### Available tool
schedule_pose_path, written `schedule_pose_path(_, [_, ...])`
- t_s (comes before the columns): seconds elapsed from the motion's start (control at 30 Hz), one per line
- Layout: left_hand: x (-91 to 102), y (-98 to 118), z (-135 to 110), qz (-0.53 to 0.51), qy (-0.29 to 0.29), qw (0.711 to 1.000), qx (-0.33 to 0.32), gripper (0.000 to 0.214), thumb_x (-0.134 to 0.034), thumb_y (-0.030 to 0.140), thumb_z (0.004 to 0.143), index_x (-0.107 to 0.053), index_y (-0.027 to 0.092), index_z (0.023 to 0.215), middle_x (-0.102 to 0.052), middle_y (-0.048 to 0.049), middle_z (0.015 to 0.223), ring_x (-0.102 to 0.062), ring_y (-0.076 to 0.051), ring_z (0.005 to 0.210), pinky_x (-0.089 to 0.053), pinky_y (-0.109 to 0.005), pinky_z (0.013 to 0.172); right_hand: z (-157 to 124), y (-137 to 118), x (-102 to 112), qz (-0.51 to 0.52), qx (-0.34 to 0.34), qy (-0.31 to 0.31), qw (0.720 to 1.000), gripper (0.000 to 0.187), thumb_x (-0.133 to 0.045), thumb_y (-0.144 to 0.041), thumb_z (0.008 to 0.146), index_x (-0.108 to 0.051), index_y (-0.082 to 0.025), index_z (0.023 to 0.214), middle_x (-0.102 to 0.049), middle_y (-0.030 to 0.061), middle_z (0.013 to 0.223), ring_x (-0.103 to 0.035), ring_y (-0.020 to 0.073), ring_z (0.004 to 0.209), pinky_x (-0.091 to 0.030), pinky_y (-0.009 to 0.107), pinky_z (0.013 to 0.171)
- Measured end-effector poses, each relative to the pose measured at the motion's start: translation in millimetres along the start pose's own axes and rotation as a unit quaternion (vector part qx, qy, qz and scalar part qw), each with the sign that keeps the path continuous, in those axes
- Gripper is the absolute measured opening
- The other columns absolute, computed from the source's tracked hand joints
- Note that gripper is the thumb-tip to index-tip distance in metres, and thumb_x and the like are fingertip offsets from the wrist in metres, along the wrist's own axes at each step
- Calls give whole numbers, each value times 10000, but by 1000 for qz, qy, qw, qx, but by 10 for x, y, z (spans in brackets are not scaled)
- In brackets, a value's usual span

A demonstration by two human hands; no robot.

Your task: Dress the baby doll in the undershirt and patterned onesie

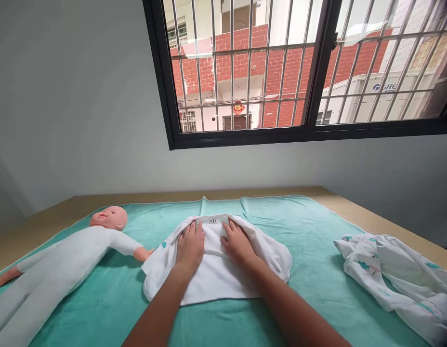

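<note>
A white baby shirt lies spread with its front open and a small printed label showing at the neck. My left hand rests flat on it, left of the label, fingers stretched toward the collar and partly against the folded-back front edge. On the other side, my right hand lies on the cloth with its fingers extended, thumb side toward the middle. Neither hand grips anything that I can see. A baby doll in a white suit lies on its back to the left, one hand touching the shirt's sleeve edge.
Beneath everything is a green blanket on a wooden table. At the right lie crumpled white printed baby clothes. A grey wall and a barred, black-framed window stand behind the table.
</note>
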State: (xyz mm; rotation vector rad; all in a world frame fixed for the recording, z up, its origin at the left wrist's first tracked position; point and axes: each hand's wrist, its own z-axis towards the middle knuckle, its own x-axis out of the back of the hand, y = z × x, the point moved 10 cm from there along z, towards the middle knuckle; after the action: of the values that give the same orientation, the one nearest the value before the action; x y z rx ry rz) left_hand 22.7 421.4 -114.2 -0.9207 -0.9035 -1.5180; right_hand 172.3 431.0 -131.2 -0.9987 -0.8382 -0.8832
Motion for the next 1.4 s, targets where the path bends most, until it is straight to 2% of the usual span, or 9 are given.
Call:
schedule_pose_path(0.27, [-54,-49,13,-16,-40,999,-24,490,-445,330,954,-445,173,1418,-441,-125,1491,-407,-274,1361,-405,-431,1066,64,136,107,34,16,38,999,526,-414,-239,895,-476,-104,1399,-361,106,1533,-331,237,1411,-260,346,1179])
schedule_pose_path(0.37, [29,17,12,-9,-3,999,-35,476,-391,331,976,-435,196,1430,-379,-126,1530,-346,-279,1401,-373,-435,1092,74,109,77,15,26,38,999,566,-370,-151,870,-436,-97,1430,-235,84,1590,-227,215,1457,-220,328,1193])
schedule_pose_path(0.5, [-157,35,-8,-54,-90,994,-5,603,-384,499,957,-339,222,1492,-272,-136,1581,-277,-325,1438,-304,-515,1126,85,147,-58,-3,-16,-14,1000,650,-438,-267,883,-321,-79,1494,-98,83,1620,-88,247,1488,-171,353,1202])
schedule_pose_path(0.73, [-126,-43,6,-77,-61,995,-5,468,-352,226,972,-449,221,1430,-320,-95,1567,-284,-265,1440,-303,-440,1154,72,189,-126,-18,-53,-64,996,770,-415,-514,918,-205,-109,1539,-94,79,1620,-98,285,1482,-172,395,1187])
schedule_pose_path(0.9, [-131,-53,10,-90,-79,993,-20,657,-326,-17,869,-436,297,1435,-256,-38,1597,-263,-217,1458,-285,-389,1174,70,238,-95,-13,-78,-46,996,764,-401,-474,927,-145,-114,1550,-121,94,1615,-119,287,1477,-172,399,1181])
schedule_pose_path(1.0, [-77,3,14,-88,-60,994,-33,579,-393,104,923,-376,278,1475,-143,-46,1626,-176,-249,1485,-226,-421,1198,81,216,-44,-20,-74,-17,997,774,-409,-432,925,-66,-152,1560,-57,61,1626,-60,276,1486,-126,406,1191])
schedule_pose_path(1.13, [-225,-21,-19,-143,-123,982,8,585,-420,452,952,-366,218,1485,-116,-103,1624,-158,-284,1487,-213,-443,1197,89,191,-109,-4,-64,-51,997,749,-390,-415,930,-124,-85,1549,-96,92,1619,-98,262,1484,-143,360,1188])
schedule_pose_path(1.3, [-295,-65,-51,-170,-167,971,19,560,-334,474,968,-414,219,1460,-221,-89,1603,-232,-278,1468,-247,-434,1182,85,210,-195,7,-62,-101,993,703,-326,-472,955,-265,-46,1511,-239,147,1579,-206,268,1460,-180,351,1171])
schedule_pose_path(1.4, [-225,-75,-26,-166,-141,976,13,529,-314,417,983,-402,223,1468,-239,-76,1600,-244,-269,1463,-246,-423,1185,93,245,-183,3,-72,-87,994,731,-334,-488,951,-195,-70,1535,-217,133,1589,-187,279,1465,-164,371,1177])
